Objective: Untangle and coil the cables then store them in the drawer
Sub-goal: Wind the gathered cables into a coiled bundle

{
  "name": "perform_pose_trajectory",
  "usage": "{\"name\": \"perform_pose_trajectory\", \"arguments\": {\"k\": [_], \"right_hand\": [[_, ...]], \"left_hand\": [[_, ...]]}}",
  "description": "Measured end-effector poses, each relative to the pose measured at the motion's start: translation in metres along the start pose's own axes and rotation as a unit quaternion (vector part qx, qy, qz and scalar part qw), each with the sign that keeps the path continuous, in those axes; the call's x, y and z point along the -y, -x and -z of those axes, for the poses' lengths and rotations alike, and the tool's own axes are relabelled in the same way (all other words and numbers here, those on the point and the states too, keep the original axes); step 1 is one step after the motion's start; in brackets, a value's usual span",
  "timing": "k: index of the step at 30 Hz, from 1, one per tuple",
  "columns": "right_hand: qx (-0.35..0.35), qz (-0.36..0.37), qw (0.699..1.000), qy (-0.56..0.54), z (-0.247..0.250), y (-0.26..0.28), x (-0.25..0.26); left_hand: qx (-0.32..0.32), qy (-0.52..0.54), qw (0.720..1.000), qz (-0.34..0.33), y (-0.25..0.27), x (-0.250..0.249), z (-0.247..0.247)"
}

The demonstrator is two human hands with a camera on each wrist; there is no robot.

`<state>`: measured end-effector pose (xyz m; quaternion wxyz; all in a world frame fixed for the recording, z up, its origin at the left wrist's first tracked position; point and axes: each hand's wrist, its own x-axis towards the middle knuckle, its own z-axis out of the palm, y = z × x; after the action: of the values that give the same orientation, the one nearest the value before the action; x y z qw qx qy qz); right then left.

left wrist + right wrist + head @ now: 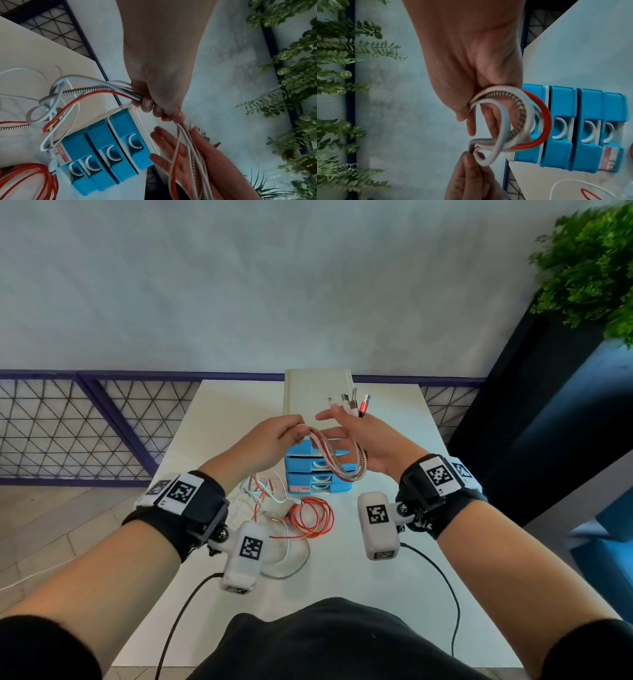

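Held over the white table (pixel 376 594), my left hand (pixel 291 430) pinches a bundle of white, red and braided cables (pixel 356 470). The bundle loops round my right hand (pixel 337 426), whose fingers lie mostly straight while the thumb pins the strands; the plug ends (pixel 352 405) stick out past it. The right wrist view shows that loop (pixel 518 108) circling the right fingers (pixel 471 127), with the left hand (pixel 471 169) gripping just below. From the left hand (pixel 149 105) the strands trail down to a tangle (pixel 274 501) and a red coil (pixel 308 518) on the table. A blue drawer unit (pixel 294 460) stands beneath both hands.
A pale flat box (pixel 318 385) lies behind the drawer unit at the table's far edge. A purple mesh railing (pixel 85 422) runs at the left, and a dark planter with green foliage (pixel 589 268) at the right. Black wrist-camera leads (pixel 445 583) hang near the front edge.
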<state>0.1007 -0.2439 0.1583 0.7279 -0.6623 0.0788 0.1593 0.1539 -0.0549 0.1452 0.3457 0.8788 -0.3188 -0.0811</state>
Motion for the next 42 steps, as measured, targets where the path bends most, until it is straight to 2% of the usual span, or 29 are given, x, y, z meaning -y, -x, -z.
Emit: {"name": "perform_pose_trajectory", "arguments": {"k": [5,9,11,13,14,15,17,19,21,23,26,29,32,34,38,42], "right_hand": [[0.066,-0.02,0.997,-0.018,-0.011,0.004,-0.002],[0.078,0.001,0.997,-0.006,-0.014,0.006,0.0],[0.071,0.005,0.997,0.034,-0.013,0.006,0.0],[0.046,0.014,0.99,0.135,-0.011,0.005,0.0],[0.024,0.018,0.981,0.193,-0.009,0.005,0.0],[-0.001,0.025,0.972,0.233,-0.007,0.003,0.0],[-0.054,0.035,0.971,0.232,0.0,0.0,0.0],[-0.088,0.034,0.981,0.169,0.008,-0.004,-0.003],[-0.095,0.026,0.988,0.119,0.012,-0.006,-0.008],[-0.106,0.025,0.988,0.108,0.012,-0.009,-0.012],[-0.127,0.028,0.989,0.071,0.009,-0.012,-0.011],[-0.127,0.01,0.991,-0.05,0.005,-0.016,-0.011],[-0.129,0.001,0.976,-0.176,-0.001,-0.019,-0.01],[-0.124,0.007,0.968,-0.218,-0.002,-0.016,-0.009],[-0.095,0.01,0.97,-0.225,-0.005,-0.006,-0.004],[-0.091,0.005,0.983,-0.157,-0.007,-0.012,-0.006]], "left_hand": [[-0.034,-0.021,0.999,-0.016,-0.003,-0.005,-0.003],[-0.041,-0.036,0.998,-0.023,-0.002,-0.007,-0.002],[-0.027,-0.025,0.999,-0.003,-0.003,-0.009,0.0],[0.024,0.045,0.997,0.063,-0.002,-0.011,0.002],[0.066,0.119,0.984,0.111,0.0,-0.012,0.003],[0.111,0.2,0.961,0.157,0.002,-0.013,0.005],[0.183,0.313,0.909,0.208,0.009,-0.011,0.009],[0.223,0.361,0.88,0.214,0.014,-0.008,0.01],[0.238,0.374,0.873,0.204,0.016,-0.008,0.007],[0.224,0.364,0.884,0.189,0.014,-0.011,-0.001],[0.157,0.287,0.932,0.156,0.012,-0.023,-0.016],[0.088,0.199,0.968,0.126,0.009,-0.038,-0.029],[0.025,0.04,0.997,0.066,0.007,-0.045,-0.036],[-0.005,-0.026,0.999,0.038,0.006,-0.049,-0.039],[-0.034,-0.075,0.996,0.017,0.005,-0.056,-0.042],[-0.027,-0.149,0.988,0.014,0.005,-0.069,-0.045]]}}
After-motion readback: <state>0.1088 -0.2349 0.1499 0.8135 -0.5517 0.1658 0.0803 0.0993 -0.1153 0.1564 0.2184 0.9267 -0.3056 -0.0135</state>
